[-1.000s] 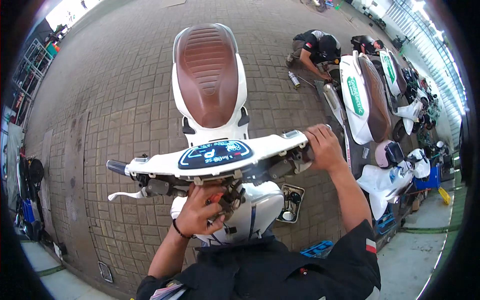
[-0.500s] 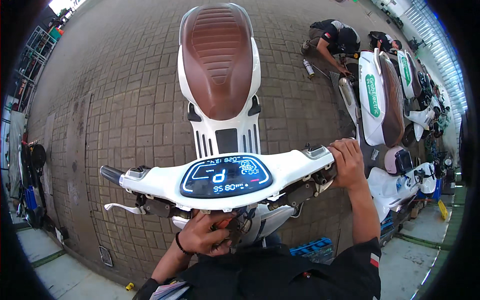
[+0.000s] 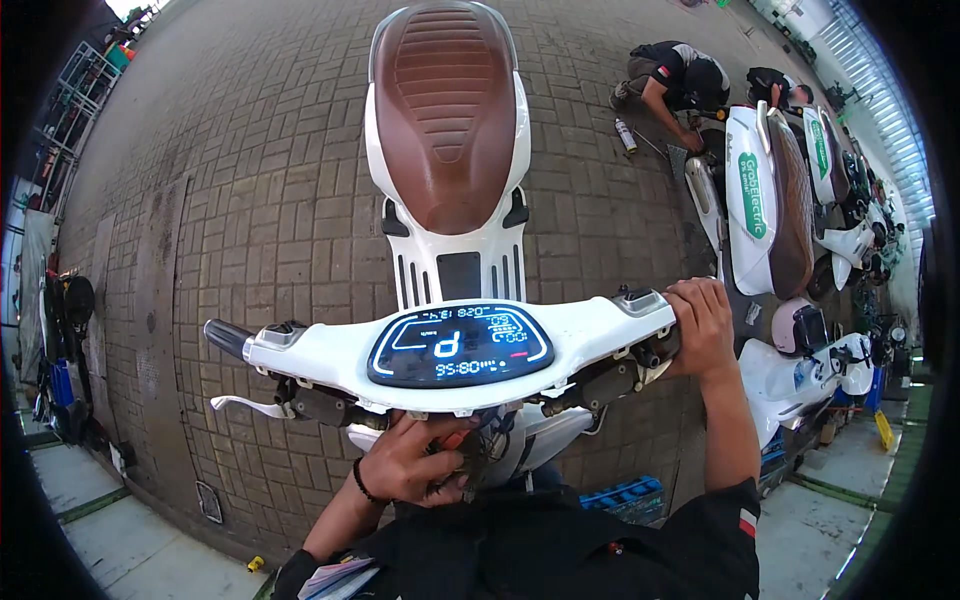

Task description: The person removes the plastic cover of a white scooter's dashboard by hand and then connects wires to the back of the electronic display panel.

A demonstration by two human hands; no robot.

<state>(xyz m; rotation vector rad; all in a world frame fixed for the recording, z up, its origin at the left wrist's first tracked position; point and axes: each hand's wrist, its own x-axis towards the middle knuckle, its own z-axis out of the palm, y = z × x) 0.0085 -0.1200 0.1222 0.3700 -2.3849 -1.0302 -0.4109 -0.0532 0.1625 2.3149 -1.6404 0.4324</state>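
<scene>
A white scooter stands facing me, its front handlebar cover [image 3: 300,350] surrounding a lit digital dashboard [image 3: 460,343]. My right hand [image 3: 700,318] is wrapped round the handlebar end at the right, hiding the grip there. Below the dashboard my left hand [image 3: 415,462] is closed, its fingers curled near exposed wires [image 3: 495,432]. A small orange-red piece [image 3: 455,439] shows at those fingers; its kind is too hidden to tell. The black grip [image 3: 226,338] and white brake lever [image 3: 248,406] at the left end are untouched. Behind the dashboard is the brown ribbed seat [image 3: 450,110].
Two people [image 3: 680,80] crouch at the far right beside white scooters [image 3: 755,210]. A spray can [image 3: 625,136] stands on the brick paving [image 3: 280,200]. A pink helmet [image 3: 797,327] rests near another scooter, and a blue crate [image 3: 622,497] lies behind my right side.
The whole view has shifted slightly, with the seat now a little higher and farther right. Both hands keep their places on the scooter.
</scene>
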